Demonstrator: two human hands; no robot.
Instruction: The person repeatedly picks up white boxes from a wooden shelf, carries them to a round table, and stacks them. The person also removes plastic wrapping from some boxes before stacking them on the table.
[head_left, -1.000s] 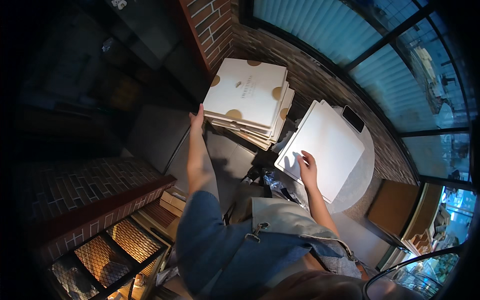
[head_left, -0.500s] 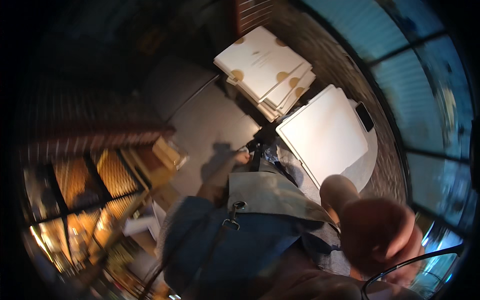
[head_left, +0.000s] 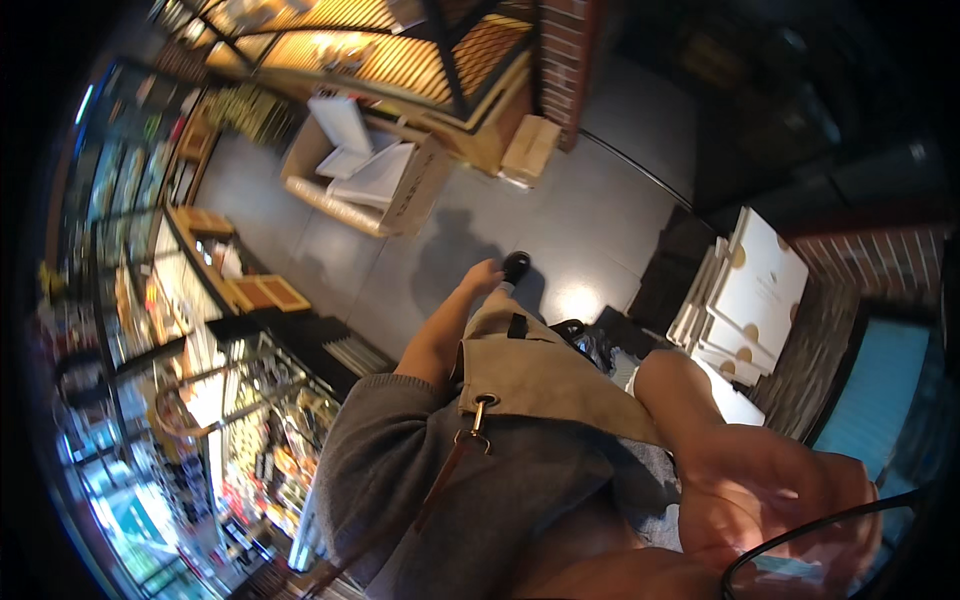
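Observation:
My left hand (head_left: 483, 273) hangs low beside the tan apron (head_left: 545, 375), near my black shoe (head_left: 516, 266). Its fingers look loosely curled, and nothing shows in them. My right hand (head_left: 780, 490) is raised close to the camera at the lower right, its fingers bent inward. A thin black curved frame (head_left: 835, 518), like the rim of glasses, crosses in front of that hand. Whether the right fingers hold anything is hidden. A metal clip (head_left: 474, 438) on a brown strap hangs from the apron.
White flat boxes with gold dots (head_left: 765, 285) are stacked at the right. A cardboard carton (head_left: 415, 190) with white pieces stands on the grey tiled floor (head_left: 400, 290). Beyond are a small brown box (head_left: 531, 148), a lit slatted shelf (head_left: 390, 70) and a brick pillar (head_left: 563, 70). Lit display cases fill the left.
My view has turned left, so the stacked boxes sit farther right and the carton and shelves show fully. My right hand remains raised; my left hand still hangs down.

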